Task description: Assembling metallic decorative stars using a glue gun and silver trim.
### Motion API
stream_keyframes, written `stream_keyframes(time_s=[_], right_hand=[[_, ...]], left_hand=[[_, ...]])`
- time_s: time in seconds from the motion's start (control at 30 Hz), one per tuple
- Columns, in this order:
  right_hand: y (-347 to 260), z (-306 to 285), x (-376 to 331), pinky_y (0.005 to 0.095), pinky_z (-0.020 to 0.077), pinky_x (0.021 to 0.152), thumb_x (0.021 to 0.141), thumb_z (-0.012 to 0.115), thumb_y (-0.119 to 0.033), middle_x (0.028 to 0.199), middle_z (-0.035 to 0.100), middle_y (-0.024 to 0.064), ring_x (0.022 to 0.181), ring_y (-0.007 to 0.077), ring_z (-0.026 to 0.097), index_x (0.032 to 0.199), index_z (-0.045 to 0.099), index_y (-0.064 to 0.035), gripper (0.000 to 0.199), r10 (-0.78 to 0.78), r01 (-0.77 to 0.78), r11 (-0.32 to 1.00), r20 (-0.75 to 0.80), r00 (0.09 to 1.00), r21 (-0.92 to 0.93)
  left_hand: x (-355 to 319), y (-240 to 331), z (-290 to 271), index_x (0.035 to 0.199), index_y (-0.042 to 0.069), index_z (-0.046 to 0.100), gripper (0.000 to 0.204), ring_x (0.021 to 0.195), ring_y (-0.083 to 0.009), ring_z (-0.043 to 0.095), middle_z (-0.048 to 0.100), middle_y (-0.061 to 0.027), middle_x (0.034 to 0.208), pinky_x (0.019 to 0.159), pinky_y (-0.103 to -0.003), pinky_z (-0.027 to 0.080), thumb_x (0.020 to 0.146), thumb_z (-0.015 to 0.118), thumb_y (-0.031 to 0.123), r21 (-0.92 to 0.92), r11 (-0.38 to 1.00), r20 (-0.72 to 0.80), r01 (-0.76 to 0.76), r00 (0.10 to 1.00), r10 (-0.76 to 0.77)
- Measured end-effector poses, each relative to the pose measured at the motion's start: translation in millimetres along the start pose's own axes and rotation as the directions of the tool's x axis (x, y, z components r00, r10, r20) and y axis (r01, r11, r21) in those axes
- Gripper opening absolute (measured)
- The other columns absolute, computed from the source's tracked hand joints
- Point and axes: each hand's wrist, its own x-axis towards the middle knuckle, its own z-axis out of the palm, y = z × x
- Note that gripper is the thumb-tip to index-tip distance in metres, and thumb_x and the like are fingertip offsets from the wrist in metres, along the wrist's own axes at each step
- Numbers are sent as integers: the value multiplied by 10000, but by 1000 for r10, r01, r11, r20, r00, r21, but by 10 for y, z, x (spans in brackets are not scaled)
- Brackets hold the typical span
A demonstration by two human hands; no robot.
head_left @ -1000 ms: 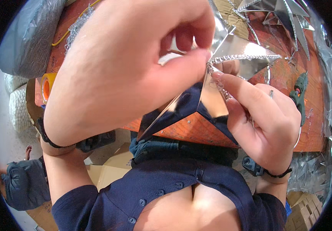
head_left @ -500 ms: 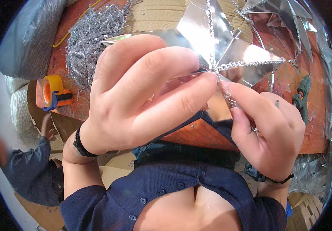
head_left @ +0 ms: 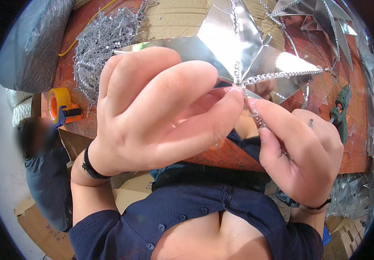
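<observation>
Both hands, left hand [head_left: 161,112] and right hand [head_left: 299,156], pinch a sparkly bead trim [head_left: 282,76] onto the silver foil star [head_left: 239,52], likely needing firm pressing along its ridge.

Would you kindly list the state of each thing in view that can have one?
Left hand: fingers pinched at the star's centre.
Right hand: pinching a bead strand.
Silver star: folded, held up, bead strand along one ridge.
Tape dispenser: lying on the table.
Glue gun: lying on the table, unheld.
</observation>
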Motion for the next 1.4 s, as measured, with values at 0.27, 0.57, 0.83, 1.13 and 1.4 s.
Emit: stream_keyframes(time_s=[0.27, 0.57, 0.83, 1.13, 1.4], right_hand=[[-12, -36, 13, 321, 396, 472, 629, 630, 93, 628, 558, 99, 509, 231, 514, 985, 675, 13, 367, 3, -1, 999, 31, 1000, -34], [-28, -10, 26, 326, 388, 462, 622, 660, 80, 628, 542, 80, 507, 224, 504, 1005, 673, 4, 390, -57, 58, 998, 18, 998, -40], [-180, -203, -41, 311, 422, 506, 626, 687, 62, 677, 586, 63, 552, 222, 530, 897, 661, -17, 283, -23, 35, 993, 104, 994, -112], [-223, -215, -121, 304, 442, 544, 642, 714, 29, 752, 622, 115, 582, 223, 554, 867, 642, -6, 238, 129, -126, 991, 61, 990, -53], [-199, -281, -215, 333, 465, 594, 688, 707, -3, 796, 637, 119, 647, 256, 575, 940, 629, 18, 265, 100, -99, 995, 80, 992, -26]], left_hand=[[-5, 21, 34, 950, 203, 731, 453, 828, -196, 499, 491, 11, 909, 677, -293, 436, 511, 772, 99, 8, 1000, -34, 0, 999, 1], [-9, 17, 0, 945, 216, 727, 381, 836, -209, 501, 495, -7, 941, 692, -307, 444, 572, 779, 156, 9, 999, 7, 47, 999, -47], [22, -33, 1, 989, 124, 668, 351, 842, -254, 543, 548, -52, 934, 729, -348, 471, 688, 786, 259, -98, 993, 12, 63, 998, -62], [-76, -63, 86, 994, 105, 642, 318, 896, -279, 570, 588, -82, 967, 767, -364, 490, 745, 757, 267, -99, 995, -45, -6, 999, 2], [-87, -29, 126, 997, 124, 696, 322, 942, -271, 574, 576, -95, 1030, 786, -338, 537, 681, 748, 99, -174, 985, -54, -1, 999, -8]])
